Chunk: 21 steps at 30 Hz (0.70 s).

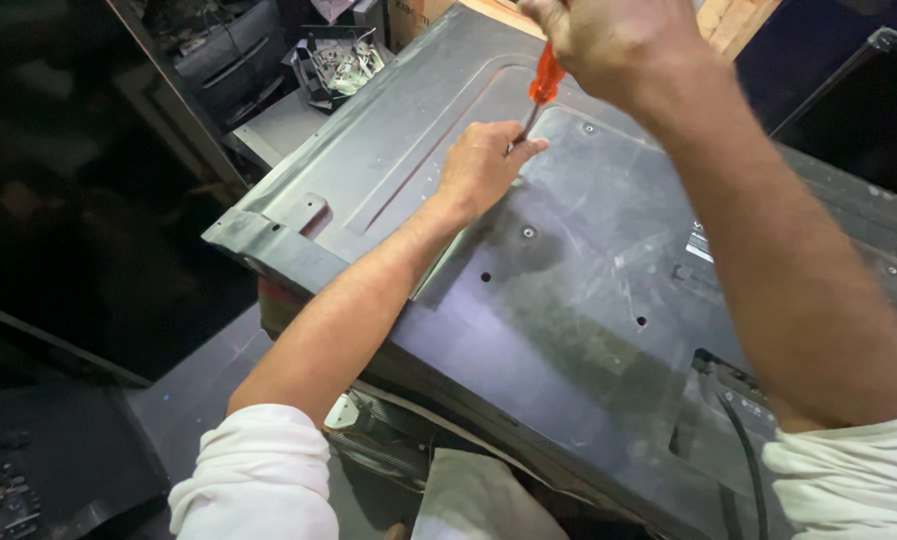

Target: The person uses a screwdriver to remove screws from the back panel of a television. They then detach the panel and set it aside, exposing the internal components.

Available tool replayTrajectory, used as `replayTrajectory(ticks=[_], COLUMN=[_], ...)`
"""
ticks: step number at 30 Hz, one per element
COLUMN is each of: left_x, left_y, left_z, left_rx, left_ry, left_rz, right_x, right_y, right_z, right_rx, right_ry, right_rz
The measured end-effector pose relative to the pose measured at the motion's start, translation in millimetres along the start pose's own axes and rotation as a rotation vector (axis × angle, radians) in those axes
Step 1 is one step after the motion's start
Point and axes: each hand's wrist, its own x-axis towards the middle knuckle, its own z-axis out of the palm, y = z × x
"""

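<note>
The big grey metal back panel (588, 300) fills most of my view, lying flat and tilted away from me, and I place everything else by it. A black cable (743, 450) runs out of the cut-out at the panel's near right corner. Off the panel's far left edge sits a small tray of loose parts (336, 65) on a grey surface. My right hand (608, 40) is above the panel's far middle, clenched around the orange handle of a screwdriver (542, 88), whose thin shaft slants down to the panel. My left hand (483, 165) rests on the panel just beside that tip, its fingers pinched around the lower shaft, steadying it. A small screw (528, 232) sits in the panel just nearer me than that hand.
</note>
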Motion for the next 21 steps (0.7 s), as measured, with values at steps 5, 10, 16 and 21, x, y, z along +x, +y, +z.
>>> replayTrajectory(ticks=[5,10,16,21], left_x=[2.4,0.8,-0.2,5.0], left_y=[-5.7,-3.3,-2.1,-10.1], left_z=[5.2,7.3,4.7,9.8], left_rx=[-0.118,0.008,0.021,-0.252], left_ry=[-0.020,0.023,0.052,0.009], left_rz=[0.106,0.070,0.041,0.086], right_x=[0.1,12.0,5.0,-1.0], right_y=[-0.6,-1.1,11.2,24.0], right_z=[-25.6,-17.2,10.0,27.0], right_rx=[-0.144,-0.042,0.173,0.223], right_ry=[-0.292,-0.385,-0.149,-0.021], right_rz=[0.129,0.237,0.058,-0.041])
